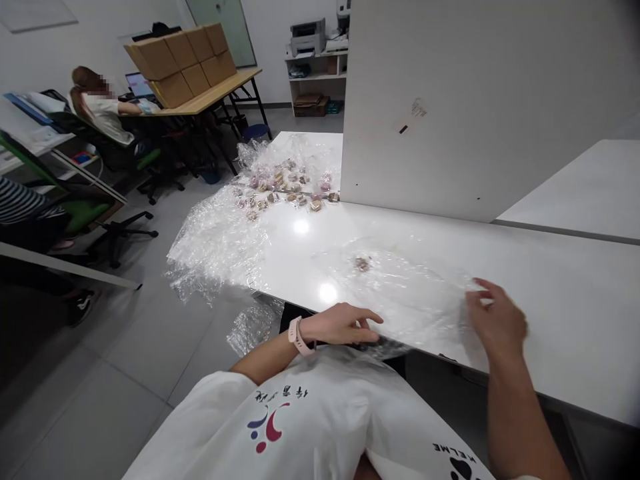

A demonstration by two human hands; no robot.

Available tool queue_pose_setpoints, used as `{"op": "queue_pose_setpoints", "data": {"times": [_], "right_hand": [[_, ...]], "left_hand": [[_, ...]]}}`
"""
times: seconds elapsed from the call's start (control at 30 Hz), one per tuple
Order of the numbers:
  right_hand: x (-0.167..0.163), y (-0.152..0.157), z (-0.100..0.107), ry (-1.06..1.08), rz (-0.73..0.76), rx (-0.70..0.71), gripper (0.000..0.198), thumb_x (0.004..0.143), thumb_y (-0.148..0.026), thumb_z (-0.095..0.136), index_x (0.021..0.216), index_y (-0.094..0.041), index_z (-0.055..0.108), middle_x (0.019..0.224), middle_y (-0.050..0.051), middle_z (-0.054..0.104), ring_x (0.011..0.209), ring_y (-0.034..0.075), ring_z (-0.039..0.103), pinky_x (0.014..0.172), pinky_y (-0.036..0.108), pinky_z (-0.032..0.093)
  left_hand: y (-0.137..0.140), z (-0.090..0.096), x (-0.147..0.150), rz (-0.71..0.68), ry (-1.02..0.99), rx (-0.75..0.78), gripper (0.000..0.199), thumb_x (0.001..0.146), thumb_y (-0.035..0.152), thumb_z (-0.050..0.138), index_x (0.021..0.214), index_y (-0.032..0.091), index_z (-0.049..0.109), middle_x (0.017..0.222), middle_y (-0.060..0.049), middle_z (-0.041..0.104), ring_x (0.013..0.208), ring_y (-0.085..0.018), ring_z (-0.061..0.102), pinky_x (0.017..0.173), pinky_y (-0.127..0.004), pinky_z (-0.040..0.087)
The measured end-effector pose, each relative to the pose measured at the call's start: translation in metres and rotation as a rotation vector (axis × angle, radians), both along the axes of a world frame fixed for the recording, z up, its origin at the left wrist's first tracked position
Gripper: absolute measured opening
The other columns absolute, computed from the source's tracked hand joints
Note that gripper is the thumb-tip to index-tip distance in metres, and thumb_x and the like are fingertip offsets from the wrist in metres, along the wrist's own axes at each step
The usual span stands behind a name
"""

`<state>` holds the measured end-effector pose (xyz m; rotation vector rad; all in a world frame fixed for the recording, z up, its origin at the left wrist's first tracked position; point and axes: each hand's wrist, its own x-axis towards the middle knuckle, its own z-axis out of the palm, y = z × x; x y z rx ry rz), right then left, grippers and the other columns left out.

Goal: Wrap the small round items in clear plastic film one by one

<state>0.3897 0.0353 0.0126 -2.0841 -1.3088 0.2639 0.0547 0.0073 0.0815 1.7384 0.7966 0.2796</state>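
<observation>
A clear plastic sheet (415,290) lies spread over the white table in front of me; I cannot tell whether it is a bag or a single layer. Near its far left part is a small brownish wrapped piece (362,264). My right hand (497,320) is closed at the sheet's right edge, thumb and fingers pinching the plastic. At the table's front edge, my left hand (345,325), with a pink watch band on the wrist, hovers beside the sheet's near left side. Its fingers are apart and hold nothing visible.
Crumpled clear plastic wrap (215,233) hangs over the table's left end. Several small wrapped pieces (285,183) lie behind it. A tall white panel (425,107) stands along the back. Cardboard boxes (185,63) fill another desk, where a person (103,110) sits.
</observation>
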Motion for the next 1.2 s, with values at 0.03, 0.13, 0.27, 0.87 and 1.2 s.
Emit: {"op": "queue_pose_setpoints", "data": {"times": [0.03, 0.13, 0.27, 0.87, 1.2], "right_hand": [[0.007, -0.001, 0.006, -0.144, -0.046, 0.056, 0.047, 0.081, -0.033, 0.058, 0.126, -0.023, 0.066, 0.112, 0.015, 0.066, 0.097, 0.036, 0.061, 0.085, 0.057, 0.045], [-0.005, -0.002, 0.018, -0.322, 0.071, 0.268, 0.042, 0.089, -0.03, 0.05, 0.128, -0.018, 0.064, 0.125, 0.019, 0.061, 0.118, 0.04, 0.053, 0.097, 0.059, 0.041], [-0.071, 0.021, 0.007, -0.042, 0.592, 0.197, 0.035, 0.096, -0.032, 0.041, 0.117, -0.022, 0.067, 0.114, 0.01, 0.067, 0.109, 0.026, 0.059, 0.098, 0.047, 0.046], [-0.125, 0.077, -0.025, 0.215, 0.696, 0.126, 0.033, 0.085, -0.048, 0.065, 0.111, -0.027, 0.066, 0.122, 0.007, 0.056, 0.114, 0.025, 0.056, 0.095, 0.043, 0.049], [-0.122, 0.081, -0.028, 0.349, 0.66, 0.153, 0.038, 0.096, -0.049, 0.044, 0.124, -0.029, 0.061, 0.142, 0.008, 0.05, 0.133, 0.025, 0.044, 0.101, 0.044, 0.049]], "left_hand": [[0.006, 0.004, -0.005, 0.101, -0.005, 0.036, 0.038, 0.094, 0.046, 0.056, 0.123, 0.023, 0.066, 0.09, -0.008, 0.075, 0.067, -0.016, 0.068, 0.065, -0.026, 0.05], [0.037, 0.007, -0.003, 0.508, -0.011, 0.283, 0.03, 0.096, 0.041, 0.051, 0.109, 0.023, 0.071, 0.085, -0.008, 0.073, 0.069, -0.017, 0.065, 0.069, -0.03, 0.05], [0.079, -0.01, 0.016, 0.494, 0.069, 0.558, 0.015, 0.084, 0.029, 0.066, 0.096, 0.024, 0.072, 0.102, -0.011, 0.07, 0.102, -0.027, 0.062, 0.096, -0.043, 0.044], [0.269, -0.024, -0.08, 0.731, 0.967, 0.567, 0.048, 0.086, 0.028, 0.06, 0.131, 0.013, 0.052, 0.134, -0.019, 0.055, 0.129, -0.033, 0.045, 0.094, -0.041, 0.046], [0.221, -0.003, -0.046, 0.652, 0.871, 0.674, 0.049, 0.092, 0.007, 0.033, 0.14, 0.011, 0.039, 0.119, -0.02, 0.061, 0.1, -0.028, 0.063, 0.08, -0.04, 0.05]]}}
